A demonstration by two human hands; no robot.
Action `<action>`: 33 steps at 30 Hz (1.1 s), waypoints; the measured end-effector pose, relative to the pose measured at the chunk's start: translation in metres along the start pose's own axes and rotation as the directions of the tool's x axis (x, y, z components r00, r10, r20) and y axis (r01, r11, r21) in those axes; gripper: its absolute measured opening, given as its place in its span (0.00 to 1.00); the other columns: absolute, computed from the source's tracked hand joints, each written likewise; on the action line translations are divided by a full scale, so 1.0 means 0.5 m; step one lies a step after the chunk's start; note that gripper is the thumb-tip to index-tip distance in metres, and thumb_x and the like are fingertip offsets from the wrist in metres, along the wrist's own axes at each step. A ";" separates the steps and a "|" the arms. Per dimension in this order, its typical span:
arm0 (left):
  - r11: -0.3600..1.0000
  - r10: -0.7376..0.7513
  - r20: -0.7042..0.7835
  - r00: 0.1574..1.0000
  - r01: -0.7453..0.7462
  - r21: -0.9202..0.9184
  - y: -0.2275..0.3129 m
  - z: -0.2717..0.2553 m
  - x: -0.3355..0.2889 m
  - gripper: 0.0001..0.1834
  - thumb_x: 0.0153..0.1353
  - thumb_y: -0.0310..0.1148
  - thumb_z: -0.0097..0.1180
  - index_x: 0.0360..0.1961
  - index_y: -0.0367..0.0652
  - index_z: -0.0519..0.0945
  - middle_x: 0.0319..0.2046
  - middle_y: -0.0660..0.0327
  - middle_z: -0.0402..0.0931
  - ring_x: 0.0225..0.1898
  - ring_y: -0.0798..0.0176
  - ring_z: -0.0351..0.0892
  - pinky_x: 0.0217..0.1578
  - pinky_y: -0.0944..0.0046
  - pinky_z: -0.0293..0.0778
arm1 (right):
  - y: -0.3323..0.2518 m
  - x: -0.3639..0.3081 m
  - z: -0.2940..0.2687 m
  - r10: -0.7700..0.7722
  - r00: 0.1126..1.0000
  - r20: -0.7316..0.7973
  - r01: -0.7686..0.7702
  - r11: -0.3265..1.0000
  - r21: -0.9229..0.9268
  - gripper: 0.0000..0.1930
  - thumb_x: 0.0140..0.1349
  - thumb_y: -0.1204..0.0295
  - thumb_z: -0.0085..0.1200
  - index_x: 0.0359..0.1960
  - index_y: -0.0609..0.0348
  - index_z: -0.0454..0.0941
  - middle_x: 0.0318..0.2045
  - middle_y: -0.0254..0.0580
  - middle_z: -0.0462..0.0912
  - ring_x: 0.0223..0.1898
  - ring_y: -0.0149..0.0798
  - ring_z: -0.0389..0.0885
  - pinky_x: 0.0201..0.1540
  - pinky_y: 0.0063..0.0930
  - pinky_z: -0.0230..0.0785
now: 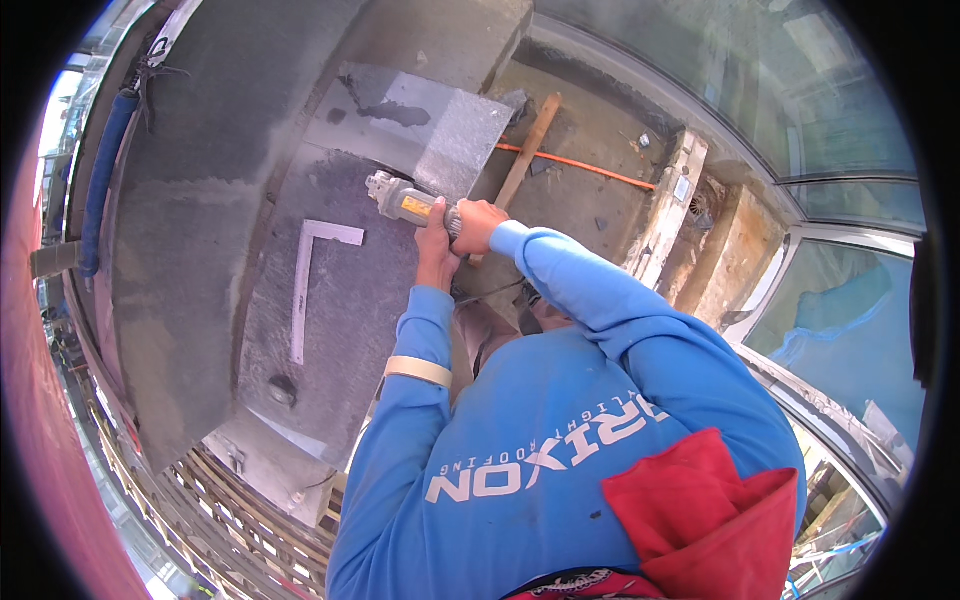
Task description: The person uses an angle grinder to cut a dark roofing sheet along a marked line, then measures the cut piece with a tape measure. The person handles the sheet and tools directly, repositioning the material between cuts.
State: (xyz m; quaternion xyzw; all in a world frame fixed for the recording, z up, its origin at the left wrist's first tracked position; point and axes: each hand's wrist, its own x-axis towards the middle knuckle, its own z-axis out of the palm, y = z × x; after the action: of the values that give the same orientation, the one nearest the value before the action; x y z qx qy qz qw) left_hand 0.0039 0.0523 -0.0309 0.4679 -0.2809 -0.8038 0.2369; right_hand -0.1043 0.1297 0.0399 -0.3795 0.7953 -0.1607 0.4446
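Note:
Both of my hands are closed round the body of a grey angle grinder (408, 202) with a yellow label. My left hand (436, 245) grips it from the near side, and my right hand (478, 226) wraps its rear end. The grinder's head points left, over the edge where a dark stone slab (345, 300) meets a lighter, dusty slab (463, 140). Its disc is mostly hidden, so I cannot tell whether it touches the stone. On the dark slab, left of the grinder, lies a pale L-shaped square (305, 262).
A small dark round object (282, 389) rests at the dark slab's near end. Right of the slabs, a wooden strip (530, 150) and an orange rod (590, 168) lie over a sunken concrete floor. Beyond stand a rough timber (668, 205) and glazed panels (850, 205). Slatted wood (235, 500) is at lower left.

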 end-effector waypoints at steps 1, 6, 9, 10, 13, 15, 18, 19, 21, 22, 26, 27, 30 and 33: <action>1.000 -0.001 0.002 1.000 0.001 -0.003 -0.017 0.005 -0.013 0.25 0.67 0.41 0.66 0.54 0.32 0.75 0.44 0.56 0.80 0.41 0.61 0.85 0.41 0.57 0.85 | 0.016 -0.014 0.003 0.000 1.000 -0.012 0.000 1.000 -0.013 0.29 0.43 0.61 0.68 0.46 0.68 0.80 0.40 0.59 0.88 0.47 0.56 0.88 0.52 0.44 0.80; 1.000 -0.001 0.000 1.000 0.001 -0.023 -0.075 0.031 -0.058 0.23 0.68 0.41 0.66 0.53 0.33 0.75 0.43 0.58 0.80 0.40 0.62 0.85 0.41 0.57 0.85 | 0.069 -0.057 0.005 -0.009 1.000 -0.023 0.009 1.000 -0.025 0.31 0.43 0.60 0.69 0.47 0.67 0.78 0.43 0.60 0.87 0.49 0.57 0.87 0.53 0.45 0.79; 0.999 -0.007 -0.011 1.000 0.007 -0.033 -0.067 0.027 -0.054 0.27 0.65 0.38 0.68 0.56 0.31 0.73 0.47 0.55 0.79 0.42 0.62 0.84 0.42 0.58 0.83 | 0.067 -0.048 0.011 -0.024 0.999 -0.037 0.022 0.999 -0.035 0.31 0.43 0.60 0.70 0.47 0.67 0.78 0.42 0.60 0.87 0.48 0.56 0.88 0.52 0.44 0.80; 1.000 0.002 -0.023 1.000 -0.002 -0.022 -0.059 0.027 -0.051 0.26 0.65 0.37 0.68 0.56 0.31 0.73 0.46 0.54 0.79 0.42 0.62 0.84 0.42 0.58 0.83 | 0.064 -0.042 0.016 -0.037 0.998 -0.056 0.035 0.999 -0.040 0.30 0.43 0.60 0.70 0.47 0.67 0.78 0.42 0.59 0.87 0.47 0.55 0.88 0.52 0.44 0.80; 1.000 -0.014 0.000 1.000 0.014 -0.025 -0.029 0.021 -0.027 0.26 0.65 0.37 0.67 0.56 0.30 0.73 0.46 0.54 0.79 0.41 0.61 0.84 0.41 0.58 0.83 | 0.049 -0.004 0.016 -0.010 1.000 -0.022 0.010 1.000 0.007 0.29 0.42 0.59 0.71 0.45 0.65 0.80 0.42 0.60 0.87 0.48 0.59 0.87 0.51 0.47 0.79; 1.000 -0.004 -0.005 1.000 0.004 -0.031 -0.012 0.016 -0.011 0.25 0.66 0.37 0.67 0.56 0.30 0.73 0.45 0.54 0.79 0.41 0.61 0.84 0.41 0.57 0.83 | 0.036 0.018 0.017 -0.024 1.000 -0.012 0.024 0.999 0.026 0.29 0.42 0.59 0.71 0.45 0.65 0.79 0.39 0.58 0.88 0.46 0.57 0.87 0.49 0.45 0.79; 1.000 0.014 0.000 1.000 -0.014 -0.028 0.007 0.010 -0.004 0.26 0.66 0.39 0.67 0.55 0.31 0.74 0.44 0.55 0.80 0.40 0.60 0.85 0.41 0.57 0.84 | 0.018 0.035 0.018 -0.022 1.000 -0.014 0.023 0.999 0.024 0.28 0.42 0.59 0.70 0.44 0.65 0.79 0.34 0.55 0.88 0.41 0.54 0.89 0.46 0.43 0.80; 0.999 0.019 0.005 1.000 -0.019 -0.026 0.013 0.011 -0.004 0.26 0.66 0.40 0.67 0.55 0.31 0.74 0.44 0.56 0.80 0.40 0.60 0.85 0.41 0.57 0.84 | 0.013 0.038 0.016 -0.017 1.000 -0.019 0.017 1.000 0.017 0.28 0.42 0.59 0.70 0.43 0.66 0.80 0.33 0.55 0.88 0.40 0.52 0.89 0.44 0.42 0.81; 0.999 0.021 0.001 1.000 -0.021 -0.025 0.023 0.012 -0.004 0.27 0.66 0.40 0.68 0.55 0.30 0.74 0.45 0.55 0.80 0.41 0.60 0.85 0.42 0.57 0.84 | 0.006 0.041 0.016 -0.021 0.999 -0.035 0.022 1.000 0.022 0.27 0.42 0.60 0.71 0.42 0.66 0.80 0.31 0.53 0.88 0.37 0.50 0.90 0.42 0.41 0.81; 0.999 0.022 -0.001 1.000 -0.023 -0.024 0.025 0.011 -0.002 0.27 0.65 0.40 0.68 0.55 0.30 0.74 0.45 0.54 0.80 0.41 0.59 0.85 0.42 0.57 0.84 | 0.003 0.043 0.016 -0.025 0.999 -0.043 0.026 0.999 0.024 0.27 0.42 0.60 0.71 0.41 0.66 0.80 0.30 0.53 0.88 0.35 0.48 0.90 0.41 0.40 0.81; 0.998 0.058 -0.037 0.998 -0.058 -0.006 0.027 0.010 0.003 0.28 0.64 0.40 0.69 0.55 0.28 0.74 0.46 0.53 0.80 0.42 0.59 0.85 0.42 0.55 0.84 | -0.002 0.050 0.015 0.005 1.000 -0.005 -0.005 1.000 0.018 0.31 0.42 0.59 0.71 0.47 0.66 0.80 0.42 0.58 0.87 0.47 0.54 0.88 0.51 0.43 0.79; 0.998 0.058 -0.036 0.998 -0.058 -0.009 0.025 0.011 0.003 0.29 0.64 0.40 0.69 0.55 0.28 0.74 0.46 0.53 0.80 0.42 0.58 0.85 0.42 0.55 0.84 | 0.002 0.051 0.021 -0.018 0.999 -0.035 0.019 1.000 0.015 0.29 0.42 0.60 0.71 0.45 0.66 0.80 0.37 0.56 0.88 0.42 0.51 0.89 0.46 0.41 0.80; 0.998 0.069 -0.027 0.997 -0.070 -0.008 0.021 0.007 0.010 0.29 0.63 0.40 0.70 0.55 0.28 0.74 0.46 0.53 0.80 0.42 0.58 0.85 0.42 0.54 0.84 | 0.007 0.054 0.030 -0.031 0.995 -0.091 0.032 0.999 0.010 0.28 0.42 0.60 0.70 0.43 0.66 0.81 0.35 0.56 0.88 0.40 0.51 0.90 0.44 0.41 0.81; 0.998 0.070 -0.031 0.997 -0.070 0.003 0.017 -0.007 0.023 0.29 0.63 0.40 0.70 0.55 0.28 0.74 0.45 0.53 0.80 0.41 0.58 0.85 0.41 0.54 0.84 | -0.002 0.052 0.025 -0.007 0.999 -0.051 0.007 1.000 0.006 0.32 0.42 0.59 0.71 0.47 0.66 0.81 0.44 0.60 0.87 0.50 0.56 0.87 0.53 0.45 0.79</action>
State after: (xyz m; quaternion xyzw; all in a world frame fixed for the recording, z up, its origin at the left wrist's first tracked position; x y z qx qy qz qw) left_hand 0.0031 0.0378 -0.0335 0.4705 -0.2942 -0.7874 0.2686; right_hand -0.1017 0.1107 0.0186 -0.3766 0.8045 -0.1744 0.4249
